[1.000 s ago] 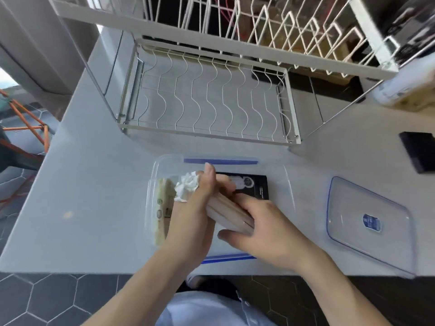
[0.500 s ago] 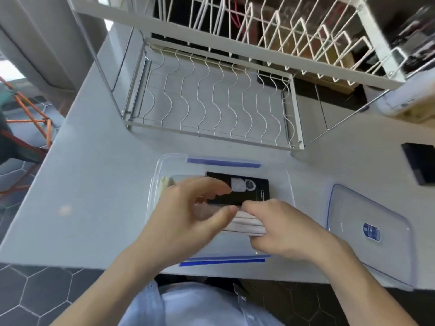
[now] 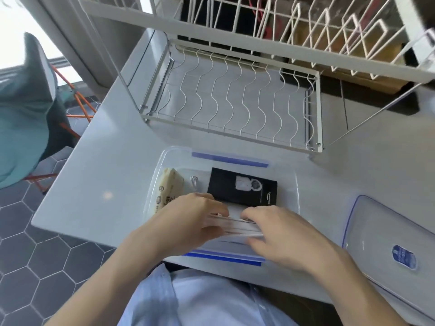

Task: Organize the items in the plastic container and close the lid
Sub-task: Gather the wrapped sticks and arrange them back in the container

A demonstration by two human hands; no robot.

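Note:
A clear plastic container (image 3: 292,184) with blue clips stands open at the near edge of the white counter. Inside lie a black box (image 3: 242,187) at the back, a yellow packet (image 3: 168,185) along the left wall and a small white item (image 3: 194,180) between them. My left hand (image 3: 188,222) and my right hand (image 3: 280,236) both press on a flat bundle of pale sticks (image 3: 235,225) lying level across the front of the container. The clear lid (image 3: 386,236) with blue trim and a blue label rests upturned to the right.
A white wire dish rack (image 3: 235,97) stands right behind the container, with an upper tier overhanging. A dark object (image 3: 410,103) sits at the far right of the counter. Left of the counter, a teal cloth (image 3: 21,114) hangs over an orange frame above dark hexagon floor tiles.
The stick bundle, held up tilted a second ago, now lies flat in the front of the container under both hands. The white item left my left hand and lies by the packet.

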